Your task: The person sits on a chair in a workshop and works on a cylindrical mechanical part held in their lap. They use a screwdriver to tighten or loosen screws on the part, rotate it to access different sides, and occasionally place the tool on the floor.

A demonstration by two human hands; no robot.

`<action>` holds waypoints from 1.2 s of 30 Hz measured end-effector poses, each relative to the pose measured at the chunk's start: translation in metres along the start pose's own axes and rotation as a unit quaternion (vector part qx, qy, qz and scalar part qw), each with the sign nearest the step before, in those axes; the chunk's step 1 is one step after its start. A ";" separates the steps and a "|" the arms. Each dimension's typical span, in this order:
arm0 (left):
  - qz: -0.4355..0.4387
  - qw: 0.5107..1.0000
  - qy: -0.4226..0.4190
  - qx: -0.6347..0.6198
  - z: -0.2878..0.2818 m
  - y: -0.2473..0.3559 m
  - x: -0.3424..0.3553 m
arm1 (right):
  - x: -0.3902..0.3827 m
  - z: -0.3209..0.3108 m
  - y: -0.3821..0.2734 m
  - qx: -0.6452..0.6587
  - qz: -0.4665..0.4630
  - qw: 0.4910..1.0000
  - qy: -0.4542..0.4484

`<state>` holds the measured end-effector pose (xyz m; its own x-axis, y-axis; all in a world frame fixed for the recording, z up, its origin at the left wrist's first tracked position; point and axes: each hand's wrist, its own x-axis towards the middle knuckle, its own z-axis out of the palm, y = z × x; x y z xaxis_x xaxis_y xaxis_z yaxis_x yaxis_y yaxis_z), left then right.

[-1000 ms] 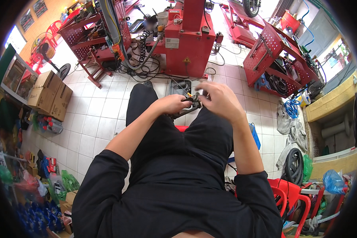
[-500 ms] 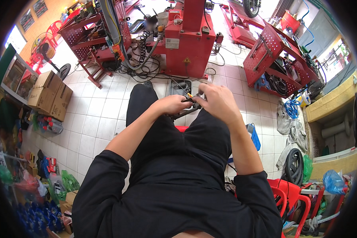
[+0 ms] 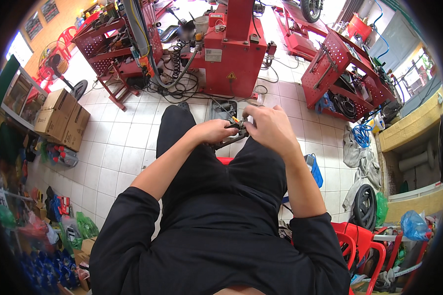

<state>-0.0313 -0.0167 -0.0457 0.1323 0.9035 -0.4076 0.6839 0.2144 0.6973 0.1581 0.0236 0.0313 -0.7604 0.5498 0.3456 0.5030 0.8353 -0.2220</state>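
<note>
I am seated, and between my knees my left hand (image 3: 211,132) grips a dark metal part (image 3: 233,137) with a long narrow body. My right hand (image 3: 265,123) is curled at the upper end of that part, its fingertips by a small yellow piece (image 3: 235,119); what exactly they pinch is too small to make out. A grey tray (image 3: 216,112) with metal items inside lies on the floor beyond my hands, partly hidden by them.
A red machine (image 3: 231,69) with cables stands ahead, between red tool carts (image 3: 325,73). Cardboard boxes (image 3: 59,118) are at left. Blue hose (image 3: 363,133), tires (image 3: 364,209) and a red chair (image 3: 374,255) are at right.
My right hand has moved slightly down and left, with its fingers shifted on the part. My left hand stays almost in place, gripping it.
</note>
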 end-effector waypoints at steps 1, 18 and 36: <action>-0.005 1.000 -0.003 -0.002 0.000 0.000 0.000 | 0.000 0.000 0.000 -0.009 0.006 1.000 -0.014; 0.010 1.000 -0.007 -0.013 0.001 -0.003 0.001 | 0.002 0.000 0.000 0.002 0.018 1.000 -0.021; -0.004 1.000 -0.024 -0.017 -0.001 -0.001 0.000 | 0.003 -0.002 -0.002 -0.023 0.025 0.998 -0.053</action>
<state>-0.0325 -0.0164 -0.0457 0.1622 0.8833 -0.4399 0.6605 0.2340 0.7134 0.1558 0.0237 0.0344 -0.7718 0.5905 0.2357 0.5579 0.8068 -0.1945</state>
